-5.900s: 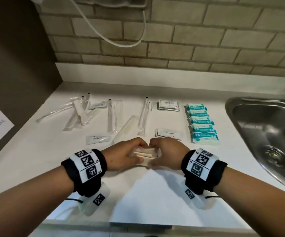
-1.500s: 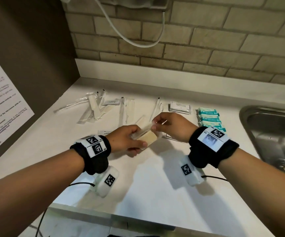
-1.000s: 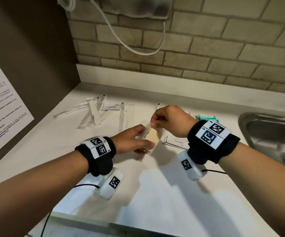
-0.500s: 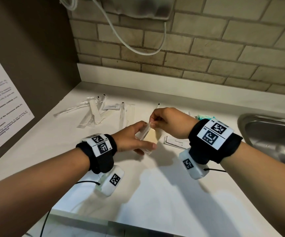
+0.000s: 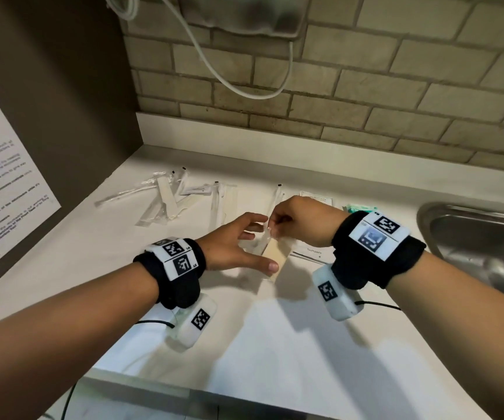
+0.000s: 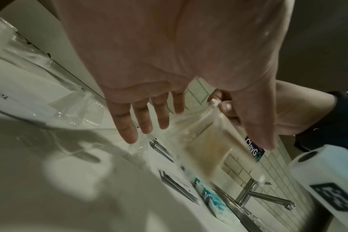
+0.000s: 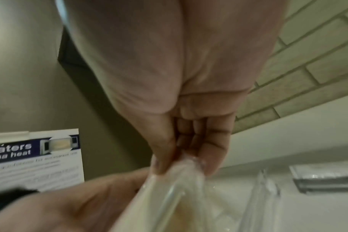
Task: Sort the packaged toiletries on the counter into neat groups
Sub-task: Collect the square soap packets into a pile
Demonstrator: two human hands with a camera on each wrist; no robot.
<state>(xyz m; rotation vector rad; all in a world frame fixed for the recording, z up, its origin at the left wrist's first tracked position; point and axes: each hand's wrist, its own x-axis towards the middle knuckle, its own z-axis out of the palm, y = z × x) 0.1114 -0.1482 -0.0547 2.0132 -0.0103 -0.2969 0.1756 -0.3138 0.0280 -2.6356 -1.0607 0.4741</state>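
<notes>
Right hand (image 5: 302, 221) pinches clear packet (image 5: 275, 256); contents blurred, possibly comb.

Beige packet (image 5: 275, 258), teal packs (image 6: 213, 202), white counter (image 5: 275, 344)

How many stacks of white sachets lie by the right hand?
2: a far stack beyond the right hand, towards the wall, and a near stack beneath its wrist. It may hide more.

Clear tan-filled packet (image 5: 275, 256) hangs tilted above counter (image 5: 275, 344).
</notes>
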